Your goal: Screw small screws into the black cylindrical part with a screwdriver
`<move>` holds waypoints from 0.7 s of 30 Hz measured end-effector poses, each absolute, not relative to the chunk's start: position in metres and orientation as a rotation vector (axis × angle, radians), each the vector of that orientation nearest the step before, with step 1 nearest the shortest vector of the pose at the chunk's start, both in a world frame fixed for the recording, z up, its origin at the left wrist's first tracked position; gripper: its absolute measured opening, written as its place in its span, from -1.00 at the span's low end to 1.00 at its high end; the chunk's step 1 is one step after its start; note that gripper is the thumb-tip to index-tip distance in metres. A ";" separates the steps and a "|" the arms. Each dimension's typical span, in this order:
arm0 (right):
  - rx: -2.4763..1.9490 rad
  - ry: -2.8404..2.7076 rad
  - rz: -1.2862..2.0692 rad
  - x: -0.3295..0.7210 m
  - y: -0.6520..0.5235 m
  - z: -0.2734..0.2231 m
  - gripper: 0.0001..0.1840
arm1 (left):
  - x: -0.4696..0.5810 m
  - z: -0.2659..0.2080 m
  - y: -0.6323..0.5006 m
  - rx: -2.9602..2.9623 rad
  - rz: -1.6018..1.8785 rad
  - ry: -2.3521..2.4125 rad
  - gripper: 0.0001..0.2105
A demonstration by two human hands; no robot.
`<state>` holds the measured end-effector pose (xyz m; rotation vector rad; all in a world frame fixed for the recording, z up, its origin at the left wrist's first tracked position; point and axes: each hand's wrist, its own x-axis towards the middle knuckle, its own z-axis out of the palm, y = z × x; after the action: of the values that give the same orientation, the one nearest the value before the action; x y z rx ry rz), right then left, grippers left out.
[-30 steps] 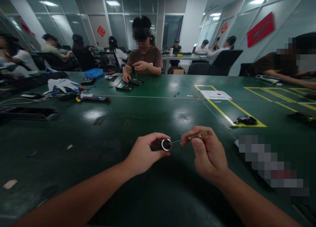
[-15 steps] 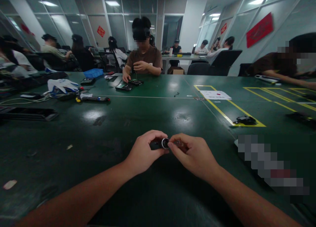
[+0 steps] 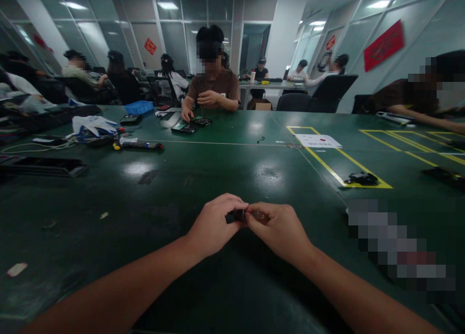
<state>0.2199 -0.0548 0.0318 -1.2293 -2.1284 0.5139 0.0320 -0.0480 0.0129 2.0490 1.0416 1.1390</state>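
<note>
Above the green table, my left hand is closed around a small dark cylindrical piece with a pale ring at its right end. Thumb and fingers grip it from either side. My right hand meets it there, thumb and forefinger pinched at the ringed end. Inside the curl of my right fingers is something small, brownish and shiny, too blurred to name. The fingertips hide most of where the two hands touch.
Across the table a person works on dark devices. At left are white gloves, a screwdriver-like tool and a black tray. Right holds yellow tape outlines, black parts and a blurred-out object.
The dark piece has turned, so its round ringed opening no longer faces me. My right fingers have moved slightly left and now cover its end.
</note>
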 end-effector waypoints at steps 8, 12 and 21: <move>-1.257 -2.020 0.660 0.216 -0.054 0.026 -0.88 | 0.030 0.013 -0.048 2.076 1.096 1.053 -0.67; -1.249 -2.003 0.698 0.215 -0.053 0.025 -0.89 | 0.029 0.015 -0.047 2.069 1.087 1.059 -0.68; -1.272 -1.951 0.707 0.214 -0.054 0.026 -0.89 | 0.029 0.011 -0.045 2.055 1.129 1.067 -0.68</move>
<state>0.2143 -0.0545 0.0264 -1.2715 -1.9506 0.7067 0.0293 -0.0454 0.0107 2.0545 1.0669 1.1289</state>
